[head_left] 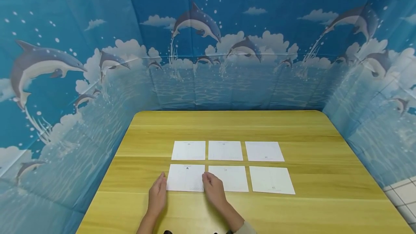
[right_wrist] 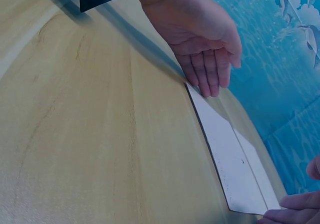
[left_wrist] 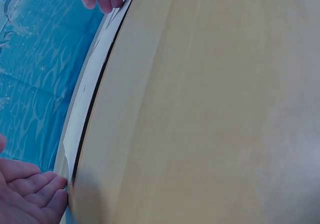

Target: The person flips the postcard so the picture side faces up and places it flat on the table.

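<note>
Between my two hands lies a white postcard-like card (head_left: 185,178) with a small dark mark near its top edge and a row of tiny circles at lower right. My left hand (head_left: 157,194) is at its left edge, palm inward, fingers extended. At the opposite edge is my right hand (head_left: 215,190), with relaxed fingers near the card's side. In the right wrist view, the fingertips of the left hand (right_wrist: 205,58) meet one end of the card (right_wrist: 225,154), and the right hand (right_wrist: 295,214) is at the other. Whether either hand presses on it, I cannot tell.
Similar cards form two rows of three on the wooden table (head_left: 130,176). Right of the hands are a partly covered card (head_left: 230,180) and another (head_left: 272,180); the back row (head_left: 188,151) is behind. A blue dolphin-print sheet (head_left: 208,82) surrounds the table's back and sides.
</note>
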Demonstrator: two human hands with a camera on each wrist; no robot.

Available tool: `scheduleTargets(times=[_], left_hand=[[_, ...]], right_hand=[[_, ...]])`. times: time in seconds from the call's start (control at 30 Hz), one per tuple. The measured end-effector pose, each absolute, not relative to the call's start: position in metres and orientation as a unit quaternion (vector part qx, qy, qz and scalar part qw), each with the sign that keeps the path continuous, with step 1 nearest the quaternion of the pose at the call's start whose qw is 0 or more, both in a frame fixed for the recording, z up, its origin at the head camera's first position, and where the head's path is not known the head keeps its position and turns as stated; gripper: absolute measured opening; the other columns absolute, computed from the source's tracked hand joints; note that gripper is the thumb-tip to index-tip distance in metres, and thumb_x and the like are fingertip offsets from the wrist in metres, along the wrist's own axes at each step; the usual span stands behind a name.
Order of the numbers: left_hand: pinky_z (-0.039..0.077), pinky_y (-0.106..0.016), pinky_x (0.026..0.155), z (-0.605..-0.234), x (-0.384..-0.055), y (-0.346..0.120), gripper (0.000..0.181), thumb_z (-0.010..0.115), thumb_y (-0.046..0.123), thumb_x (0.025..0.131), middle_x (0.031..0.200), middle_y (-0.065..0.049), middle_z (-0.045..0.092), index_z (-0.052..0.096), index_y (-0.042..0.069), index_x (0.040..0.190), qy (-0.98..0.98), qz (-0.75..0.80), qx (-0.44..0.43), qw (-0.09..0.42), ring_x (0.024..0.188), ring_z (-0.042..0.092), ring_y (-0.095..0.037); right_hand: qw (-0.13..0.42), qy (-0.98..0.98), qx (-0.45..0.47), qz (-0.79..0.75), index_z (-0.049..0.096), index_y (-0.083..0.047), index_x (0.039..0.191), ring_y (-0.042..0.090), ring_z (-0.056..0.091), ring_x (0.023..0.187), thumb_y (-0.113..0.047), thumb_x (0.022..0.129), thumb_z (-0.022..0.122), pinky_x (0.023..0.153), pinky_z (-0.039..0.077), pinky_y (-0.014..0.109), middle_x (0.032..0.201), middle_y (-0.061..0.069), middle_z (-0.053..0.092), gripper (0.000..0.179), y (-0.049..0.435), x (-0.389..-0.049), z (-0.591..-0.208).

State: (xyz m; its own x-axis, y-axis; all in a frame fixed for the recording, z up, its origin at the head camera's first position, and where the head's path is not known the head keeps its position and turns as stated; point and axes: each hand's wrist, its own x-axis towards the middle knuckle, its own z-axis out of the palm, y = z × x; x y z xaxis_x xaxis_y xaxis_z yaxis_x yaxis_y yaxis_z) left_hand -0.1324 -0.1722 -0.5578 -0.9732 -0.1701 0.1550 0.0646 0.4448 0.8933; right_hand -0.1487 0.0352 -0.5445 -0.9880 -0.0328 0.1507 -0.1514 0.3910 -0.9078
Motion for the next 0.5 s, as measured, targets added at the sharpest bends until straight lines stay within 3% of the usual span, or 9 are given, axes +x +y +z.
scheduleTargets(times=[0.17,0.5], left_hand=[[0.026,-0.049,0.102,-0.5557,-0.1333,-0.1716,0.045,0.033,0.017,0.101,0.132,-0.03,0.039,0.04,-0.019,0.126,-0.841,-0.53,0.042,0.099,0.125,0.033,-0.041],[0.029,-0.046,0.101,-0.5504,-0.1396,-0.1693,0.044,0.032,0.019,0.101,0.131,-0.027,0.042,0.042,-0.015,0.127,-0.843,-0.527,0.062,0.087,0.124,0.036,-0.038]], right_hand=[[0.041,-0.839,0.057,0.539,0.06,0.013,0.105,0.038,0.058,0.096,-0.018,0.096,0.046,0.081,0.047,0.046,0.095,0.022,0.064,0.035,0.0341,-0.1491,-0.5429],[0.034,-0.837,0.051,0.544,0.052,0.016,0.117,0.041,0.048,0.113,-0.016,0.095,0.047,0.092,0.039,0.049,0.114,0.028,0.056,0.039,0.0291,-0.1535,-0.5408]])
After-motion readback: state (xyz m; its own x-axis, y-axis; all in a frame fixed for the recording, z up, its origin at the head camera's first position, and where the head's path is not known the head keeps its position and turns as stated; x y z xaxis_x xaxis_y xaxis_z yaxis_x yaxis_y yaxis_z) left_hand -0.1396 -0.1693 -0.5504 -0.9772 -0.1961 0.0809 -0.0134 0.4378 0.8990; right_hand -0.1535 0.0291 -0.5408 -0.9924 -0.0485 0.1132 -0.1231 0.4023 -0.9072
